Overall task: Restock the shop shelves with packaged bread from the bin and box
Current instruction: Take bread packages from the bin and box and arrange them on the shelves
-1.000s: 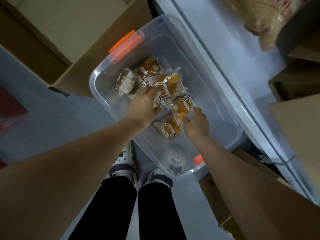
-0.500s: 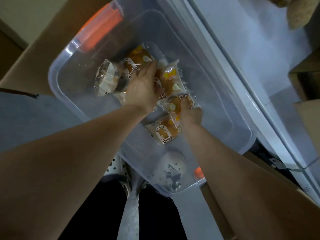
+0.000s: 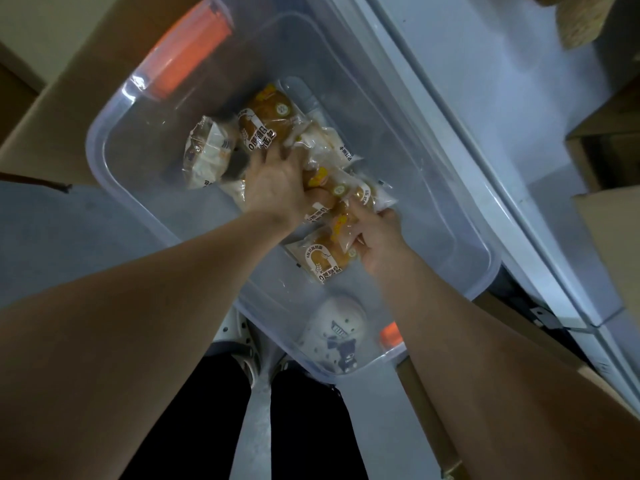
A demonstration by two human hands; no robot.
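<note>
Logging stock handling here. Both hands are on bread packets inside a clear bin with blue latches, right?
Not quite. The head view shows the latches are orange, not blue. The rest holds: both the left hand and the right hand are on bread packets inside the clear bin.
</note>
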